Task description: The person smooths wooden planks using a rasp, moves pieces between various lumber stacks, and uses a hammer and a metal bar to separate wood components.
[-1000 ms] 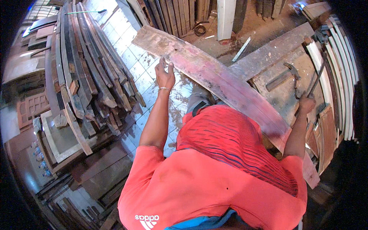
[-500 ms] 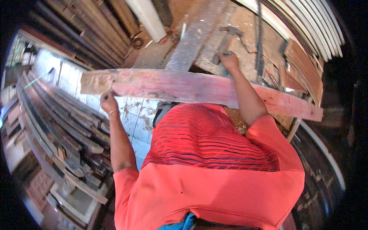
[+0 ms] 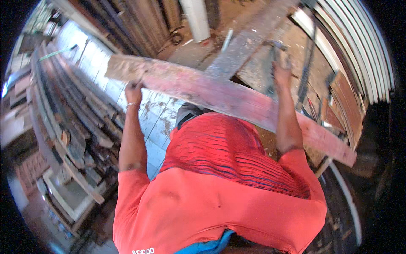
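Note:
A long wooden plank [image 3: 198, 86] with worn pink-red paint lies slantwise in front of me, its left end bare brown wood. My left hand [image 3: 134, 91] is closed on the plank's near edge close to that end. Beyond the plank, my right hand [image 3: 282, 74] has its fingers wrapped round the handle of a hammer [image 3: 277, 45]. The hammer's metal head points away from me, slightly blurred. My right forearm passes over the plank and hides part of it.
A dark board [image 3: 249, 40] runs away from me beyond the plank, beside a littered wooden worktop [image 3: 298, 70]. Many long timbers [image 3: 76, 97] are stacked at left. White slats [image 3: 359, 42] and brown panels [image 3: 344, 101] stand at right. White floor tiles [image 3: 158, 120] show below.
My right hand, beside the hammer's handle before, is now round it. The view has turned, so the plank slants more, its right end lower. My left hand stays at the plank's edge.

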Demonstrator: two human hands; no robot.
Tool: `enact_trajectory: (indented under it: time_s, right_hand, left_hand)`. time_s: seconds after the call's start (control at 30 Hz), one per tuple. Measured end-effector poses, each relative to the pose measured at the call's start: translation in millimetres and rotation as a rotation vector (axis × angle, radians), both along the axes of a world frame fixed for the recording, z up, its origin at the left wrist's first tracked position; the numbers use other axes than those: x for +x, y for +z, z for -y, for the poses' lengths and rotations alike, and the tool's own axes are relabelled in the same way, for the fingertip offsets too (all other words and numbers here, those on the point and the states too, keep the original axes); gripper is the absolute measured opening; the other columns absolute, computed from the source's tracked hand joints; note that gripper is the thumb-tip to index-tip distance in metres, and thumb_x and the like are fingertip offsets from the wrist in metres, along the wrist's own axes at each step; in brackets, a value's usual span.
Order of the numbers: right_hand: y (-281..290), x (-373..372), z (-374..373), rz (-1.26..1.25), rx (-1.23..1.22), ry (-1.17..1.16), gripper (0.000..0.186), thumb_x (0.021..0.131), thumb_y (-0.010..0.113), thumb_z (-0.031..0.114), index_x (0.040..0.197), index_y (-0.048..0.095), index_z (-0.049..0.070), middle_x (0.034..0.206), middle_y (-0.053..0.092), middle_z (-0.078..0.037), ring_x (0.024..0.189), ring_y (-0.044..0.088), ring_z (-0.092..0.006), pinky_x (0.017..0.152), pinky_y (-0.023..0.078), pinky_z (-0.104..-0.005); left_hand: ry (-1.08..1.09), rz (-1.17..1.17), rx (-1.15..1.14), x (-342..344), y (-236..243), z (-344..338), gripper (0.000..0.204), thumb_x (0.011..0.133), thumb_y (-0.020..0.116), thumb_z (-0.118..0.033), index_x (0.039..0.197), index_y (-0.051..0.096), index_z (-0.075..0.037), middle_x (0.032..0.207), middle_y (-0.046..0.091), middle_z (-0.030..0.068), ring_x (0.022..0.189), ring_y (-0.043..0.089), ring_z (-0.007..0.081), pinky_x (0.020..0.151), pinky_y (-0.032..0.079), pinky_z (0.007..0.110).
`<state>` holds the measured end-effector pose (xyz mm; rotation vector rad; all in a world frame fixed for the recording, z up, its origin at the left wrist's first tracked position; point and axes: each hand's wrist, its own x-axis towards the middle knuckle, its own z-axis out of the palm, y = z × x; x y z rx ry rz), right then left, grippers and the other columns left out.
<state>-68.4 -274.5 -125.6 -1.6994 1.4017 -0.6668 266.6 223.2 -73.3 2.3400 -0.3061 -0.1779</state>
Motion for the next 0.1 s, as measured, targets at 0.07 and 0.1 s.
enact_trajectory:
  time_s: [0.07,0.1]
  right_hand:
    - [30.7,17.5,-29.9,0.242,0.088,0.108,0.064,0.085,0.068,0.013,0.141,0.039,0.002,0.082,0.068,-0.010,0.064,0.063,-0.0148,0.052,0.049,-0.0307]
    - [81.9,17.4,-57.0,0.410,0.216,0.173,0.077,0.085,0.068,0.011,0.150,0.028,0.003,0.084,0.069,-0.010,0.064,0.063,-0.0156,0.053,0.051,-0.0315]
  left_hand:
    - [0.029,-0.098,-0.085,4.8,-2.4,-15.2,0.021,0.082,0.070,-0.006,0.101,0.070,0.004,0.085,0.072,0.0119,0.077,0.066,0.0168,0.072,0.052,0.029]
    - [0.078,-0.081,-0.086,7.7,0.8,-34.7,0.021,0.082,0.070,-0.006,0.101,0.070,0.004,0.085,0.072,0.0119,0.077,0.066,0.0168,0.072,0.052,0.029]
